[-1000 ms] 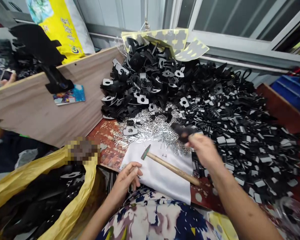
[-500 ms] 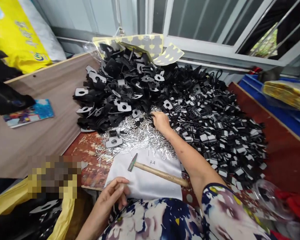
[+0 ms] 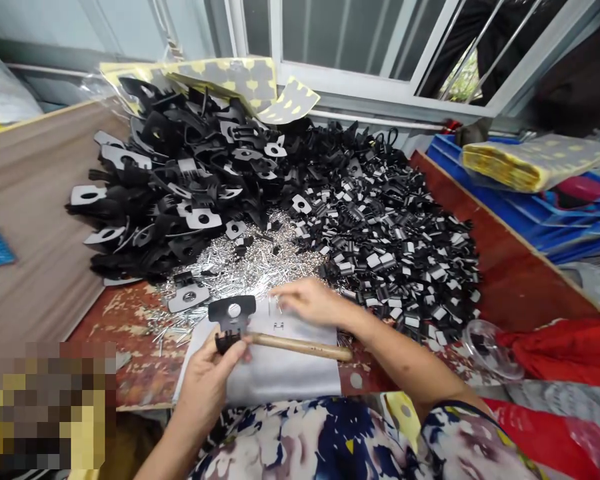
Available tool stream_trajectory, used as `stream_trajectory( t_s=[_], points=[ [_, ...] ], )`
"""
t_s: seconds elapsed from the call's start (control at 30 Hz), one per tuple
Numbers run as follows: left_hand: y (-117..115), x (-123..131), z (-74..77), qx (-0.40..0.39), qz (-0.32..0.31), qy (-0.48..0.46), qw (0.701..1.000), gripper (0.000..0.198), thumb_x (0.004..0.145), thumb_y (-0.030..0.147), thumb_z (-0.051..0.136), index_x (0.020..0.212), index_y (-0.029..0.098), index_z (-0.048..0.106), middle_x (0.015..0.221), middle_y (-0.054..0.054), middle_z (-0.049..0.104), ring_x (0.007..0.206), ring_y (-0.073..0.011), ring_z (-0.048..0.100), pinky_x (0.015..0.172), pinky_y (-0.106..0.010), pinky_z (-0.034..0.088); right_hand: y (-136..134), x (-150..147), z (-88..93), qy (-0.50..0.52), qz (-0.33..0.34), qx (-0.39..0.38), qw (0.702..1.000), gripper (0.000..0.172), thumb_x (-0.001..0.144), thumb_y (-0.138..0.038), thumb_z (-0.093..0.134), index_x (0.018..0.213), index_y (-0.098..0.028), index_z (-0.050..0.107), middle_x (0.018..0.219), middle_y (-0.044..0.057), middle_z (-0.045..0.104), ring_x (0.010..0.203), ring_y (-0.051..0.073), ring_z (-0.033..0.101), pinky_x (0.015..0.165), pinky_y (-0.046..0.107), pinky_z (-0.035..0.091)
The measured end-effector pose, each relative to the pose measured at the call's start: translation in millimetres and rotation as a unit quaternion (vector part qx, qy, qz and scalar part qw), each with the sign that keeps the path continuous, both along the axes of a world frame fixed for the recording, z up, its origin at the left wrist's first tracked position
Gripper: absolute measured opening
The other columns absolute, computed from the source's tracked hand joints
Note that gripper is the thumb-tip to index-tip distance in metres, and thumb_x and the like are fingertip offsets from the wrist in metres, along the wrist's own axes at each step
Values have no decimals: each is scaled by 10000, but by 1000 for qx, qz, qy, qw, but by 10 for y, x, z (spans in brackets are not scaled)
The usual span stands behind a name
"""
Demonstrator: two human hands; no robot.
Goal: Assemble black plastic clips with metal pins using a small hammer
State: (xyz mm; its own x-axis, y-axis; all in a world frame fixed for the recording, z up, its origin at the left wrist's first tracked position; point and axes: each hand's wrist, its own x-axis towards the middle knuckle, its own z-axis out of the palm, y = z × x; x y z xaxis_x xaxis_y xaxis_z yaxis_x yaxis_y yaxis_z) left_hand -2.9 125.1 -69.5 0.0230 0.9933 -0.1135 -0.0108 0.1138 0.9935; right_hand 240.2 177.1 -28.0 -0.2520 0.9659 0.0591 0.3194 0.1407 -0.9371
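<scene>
My left hand (image 3: 207, 367) is closed around a black hair claw clip half (image 3: 233, 310), toothed and with a round hole in its flat part. The piece partly covers the hammer, whose wooden handle (image 3: 300, 347) lies across the pale sheet (image 3: 260, 380); the hammer head is hidden. My right hand (image 3: 313, 301) hovers over the sheet's far edge, index finger stretched out and fingertips apart. A thin metal pin (image 3: 269, 307) lies by those fingertips. Just below it rests a small wire spring (image 3: 279, 326). Beyond both hands spreads a heap of metal pins and springs (image 3: 260, 257).
Large black clip pieces (image 3: 180, 180) are piled at left, small black toothed pieces (image 3: 390, 247) at right. A wooden board (image 3: 40, 180) borders the left. Blue crates (image 3: 510, 193) with yellow-patterned packets stand at right, near a clear plastic container (image 3: 490, 347) and red cloth (image 3: 570, 350).
My left hand has risen onto the sheet and now holds a black clip half. My right hand has drawn back from the pile toward the sheet. The view has swung right.
</scene>
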Motion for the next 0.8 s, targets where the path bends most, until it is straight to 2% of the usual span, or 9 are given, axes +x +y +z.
stream_trajectory(
  t_s=[0.03, 0.1, 0.2, 0.3, 0.4, 0.47, 0.63, 0.7, 0.8],
  points=[
    [-12, -46, -35, -24, 2, -12, 1000, 407, 729, 606, 802, 741, 202, 759, 824, -63, 687, 914, -282, 641, 858, -379, 545, 100, 272, 68, -116, -52, 58, 990, 250, 938, -213, 606, 1099, -308, 773, 984, 1, 776, 760, 167, 666, 737, 369, 585],
    [-40, -137, -81, -64, -6, -28, 998, 491, 761, 675, 745, 799, 186, 773, 910, -92, 721, 875, -274, 638, 790, -365, 548, 375, 816, 188, -331, -196, 154, 910, 340, 960, -128, 505, 1137, -257, 765, 1062, 63, 770, 882, 207, 658, 852, 413, 548],
    [-80, -221, -75, -89, -26, -5, 996, 545, 782, 722, 689, 785, 184, 776, 1220, -153, 707, 1047, -324, 637, 803, -363, 556, 750, 1393, 273, -386, -246, 174, 872, 280, 916, -102, 539, 1055, -131, 780, 1060, 165, 757, 1021, 289, 615, 963, 472, 468],
    [-127, -261, -23, -107, -19, 66, 992, 556, 753, 753, 684, 708, 204, 766, 1433, -169, 611, 1430, -412, 419, 1101, -459, 449, 875, 1539, 267, -392, -266, 187, 861, 230, 912, -159, 570, 972, -107, 786, 991, 180, 757, 1011, 315, 601, 939, 470, 454],
    [-189, -304, 14, -116, 16, 93, 989, 532, 708, 758, 711, 697, 229, 776, 1458, -164, 594, 1564, -401, 200, 1270, -521, 159, 757, 1314, 198, -388, -282, 221, 849, 295, 980, -226, 506, 1084, -128, 764, 1084, 165, 738, 1058, 304, 589, 962, 458, 440],
    [-234, -333, 18, -115, 33, 79, 990, 494, 712, 731, 729, 696, 240, 781, 1414, -155, 629, 1567, -387, 204, 1284, -518, 95, 616, 1038, 105, -375, -224, 242, 866, 291, 1004, -232, 493, 1129, -165, 748, 1088, 132, 725, 1037, 270, 599, 939, 420, 456],
    [-303, -367, -10, -104, 34, 2, 994, 407, 766, 606, 768, 938, 242, 826, 1448, -104, 607, 1503, -359, 350, 1248, -472, 270, 345, 371, -199, -331, -6, 236, 914, 228, 972, -135, 565, 1086, -214, 746, 923, 49, 671, 873, 185, 620, 811, 308, 499],
    [-301, -345, -6, -90, 1, 12, 996, 360, 789, 559, 775, 911, 224, 827, 1447, -99, 590, 1458, -351, 403, 1177, -415, 383, 265, 200, -254, -292, -3, 235, 927, 263, 976, -139, 570, 1188, -205, 711, 960, 53, 669, 872, 181, 625, 819, 310, 509],
    [-267, -238, 47, -90, -26, 3, 996, 355, 804, 532, 774, 733, 185, 789, 1313, -117, 613, 1301, -337, 515, 863, -304, 553, 73, -32, -236, -202, -33, 253, 946, 275, 1003, -200, 557, 1255, -189, 669, 1005, 71, 685, 886, 186, 638, 813, 326, 529]
  ],
)
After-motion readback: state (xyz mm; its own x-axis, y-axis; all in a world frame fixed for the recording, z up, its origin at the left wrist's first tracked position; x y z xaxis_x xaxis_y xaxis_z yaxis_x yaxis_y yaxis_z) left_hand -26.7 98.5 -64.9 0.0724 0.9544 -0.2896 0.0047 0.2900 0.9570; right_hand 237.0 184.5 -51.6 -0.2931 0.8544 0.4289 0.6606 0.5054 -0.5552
